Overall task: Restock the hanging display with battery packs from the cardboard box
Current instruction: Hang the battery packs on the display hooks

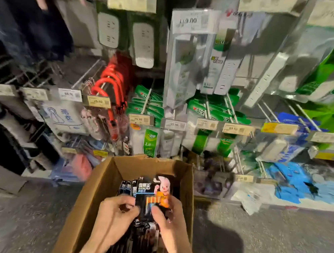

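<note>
Held one battery pack (150, 193) upright between both hands, left hand (119, 210) curled and pinching its left edge, right hand (167, 211) gripping its right edge, just above more packs (145, 236) stacked in the open cardboard box (96, 191). Had the box on the speckled grey floor (273, 242), close before the hanging display (185, 107) of price tags (99, 101) and green, blue and red goods.

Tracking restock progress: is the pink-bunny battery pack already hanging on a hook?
No: the left hand and right hand hold the battery pack over the cardboard box.
</note>
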Available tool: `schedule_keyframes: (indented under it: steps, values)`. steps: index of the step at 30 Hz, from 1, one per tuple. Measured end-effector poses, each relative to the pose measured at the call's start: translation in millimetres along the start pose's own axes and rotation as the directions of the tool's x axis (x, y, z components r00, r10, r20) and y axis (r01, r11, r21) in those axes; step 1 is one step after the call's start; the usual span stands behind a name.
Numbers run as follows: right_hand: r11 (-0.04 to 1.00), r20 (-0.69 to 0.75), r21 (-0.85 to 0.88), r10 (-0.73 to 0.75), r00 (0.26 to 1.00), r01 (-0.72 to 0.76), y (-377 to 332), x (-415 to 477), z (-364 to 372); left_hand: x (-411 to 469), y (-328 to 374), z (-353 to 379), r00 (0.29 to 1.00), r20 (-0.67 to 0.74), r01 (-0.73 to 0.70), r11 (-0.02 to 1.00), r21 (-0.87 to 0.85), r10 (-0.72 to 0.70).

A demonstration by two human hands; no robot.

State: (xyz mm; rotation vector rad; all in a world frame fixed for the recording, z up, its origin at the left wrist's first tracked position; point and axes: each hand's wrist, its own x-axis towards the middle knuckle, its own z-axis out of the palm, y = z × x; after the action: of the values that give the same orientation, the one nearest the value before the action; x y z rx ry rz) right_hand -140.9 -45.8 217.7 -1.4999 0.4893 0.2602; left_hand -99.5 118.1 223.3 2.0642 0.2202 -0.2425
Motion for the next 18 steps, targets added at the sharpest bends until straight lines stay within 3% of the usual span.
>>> schedule_keyframes:
  steps: [3,6,10,12,15,18]
  values:
    - [0.992,0.039,0.081,-0.099,0.994,0.096,-20,-36,-21,-53,27,5,0.995,-0.077,-0.067,0.992,-0.109,0.058]
    - [0.961,-0.015,0.209,-0.181,0.983,0.180,-22,-71,-57,-106,62,26,0.985,-0.129,-0.130,0.982,-0.137,0.113]
    - [0.923,-0.091,0.198,-0.318,0.944,0.330,-34,-114,-122,-162,103,77,0.976,-0.170,-0.180,0.941,-0.286,0.135]
    - [0.891,-0.109,0.286,-0.335,0.936,0.353,-36,-132,-155,-181,120,100,0.971,-0.183,-0.211,0.912,-0.351,0.154]
    - [0.866,-0.091,0.342,-0.357,0.930,0.366,-40,-161,-202,-202,152,130,0.986,-0.120,-0.160,0.864,-0.477,0.116]
    - [0.862,-0.136,0.332,-0.357,0.924,0.382,-46,-185,-239,-216,182,156,0.985,0.093,-0.084,0.869,-0.487,0.147]
